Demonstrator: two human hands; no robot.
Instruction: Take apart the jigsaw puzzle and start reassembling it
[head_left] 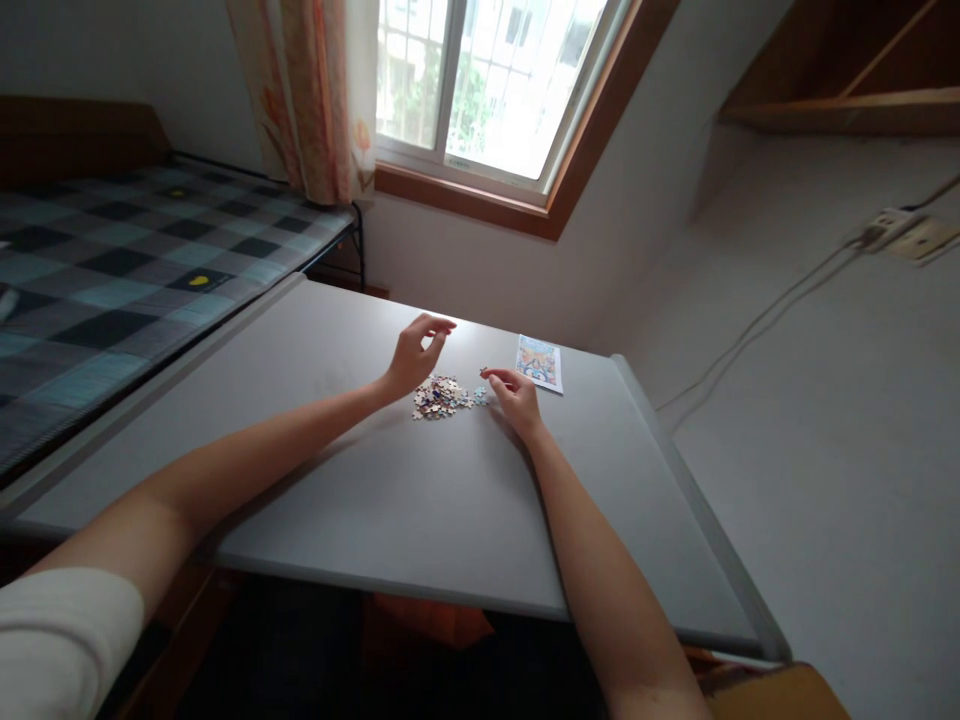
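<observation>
A heap of small jigsaw puzzle pieces [437, 398] lies in the middle of the grey table. Just above its far left side is my left hand [415, 355], thumb and fingers apart and curved, with nothing visible between them. At the heap's right, my right hand [516, 398] pinches a single jigsaw puzzle piece [484, 371] between thumb and fingertips. Several light-blue pieces [481, 396] sit on the table beside that hand. Behind it lies a printed picture sheet [539, 363] with a colourful design.
The grey table [375, 510] has raised rims at its left and right ends. To the left stands a bed with a checked mattress [150, 240]. A window [487, 90] with a patterned curtain [307, 100] is beyond. Cables [757, 315] hang along the right wall.
</observation>
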